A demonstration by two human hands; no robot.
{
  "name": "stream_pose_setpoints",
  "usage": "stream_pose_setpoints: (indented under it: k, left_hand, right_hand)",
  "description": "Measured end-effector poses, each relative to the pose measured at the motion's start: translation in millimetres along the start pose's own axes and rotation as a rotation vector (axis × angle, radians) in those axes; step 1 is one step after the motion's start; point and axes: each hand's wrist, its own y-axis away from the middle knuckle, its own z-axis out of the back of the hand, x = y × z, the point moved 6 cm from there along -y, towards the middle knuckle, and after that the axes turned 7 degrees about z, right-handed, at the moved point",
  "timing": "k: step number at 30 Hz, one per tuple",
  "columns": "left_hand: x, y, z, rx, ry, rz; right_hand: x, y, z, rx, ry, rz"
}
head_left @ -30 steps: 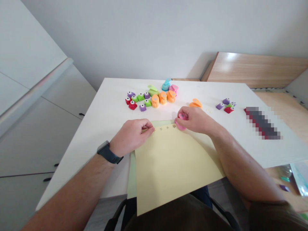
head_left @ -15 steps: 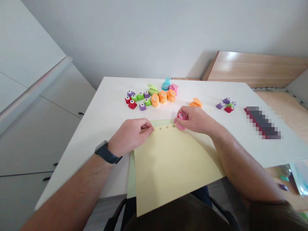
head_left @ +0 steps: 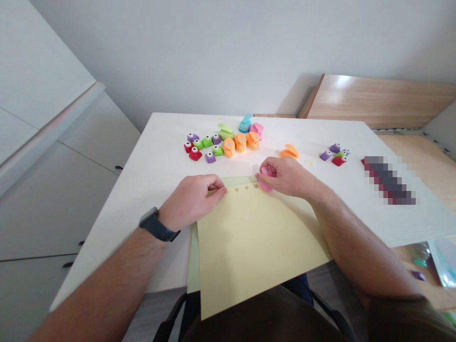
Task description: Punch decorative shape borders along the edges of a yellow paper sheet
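Observation:
A sheet of pale yellow paper [head_left: 261,237] lies in front of me, its near part hanging past the table edge. Several star-shaped holes run along its far edge. My left hand [head_left: 199,199] pinches that edge near its left corner, thumb on top. My right hand [head_left: 285,175] is closed on a pink craft punch [head_left: 265,179], which sits at the paper's far edge just right of the last star hole. Under the yellow paper, a pale green sheet [head_left: 193,266] shows at the left and the far side.
Several small purple, red and green punches [head_left: 194,153] stand at the back left, beside larger orange punches [head_left: 241,142] and a blue one [head_left: 245,124]. An orange punch [head_left: 289,152] lies beyond my right hand. More small punches [head_left: 336,154] and a blurred dark object [head_left: 390,180] are at right.
Almost nothing differs. The whole view has shifted very slightly; both hands, the paper and the pink punch keep their places relative to each other.

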Motion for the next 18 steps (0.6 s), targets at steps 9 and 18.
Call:
stream_pose_setpoints:
  k: [9, 18]
  left_hand:
    - [1.5, -1.1, -1.2, -0.003, -0.024, -0.009]
    - [2.0, -1.3, -2.4, 0.004, -0.021, -0.011]
  right_hand:
    - [-0.3, -0.8, -1.6, -0.009, 0.003, 0.019]
    - [0.6, -0.5, -1.6, -0.020, 0.001, 0.032]
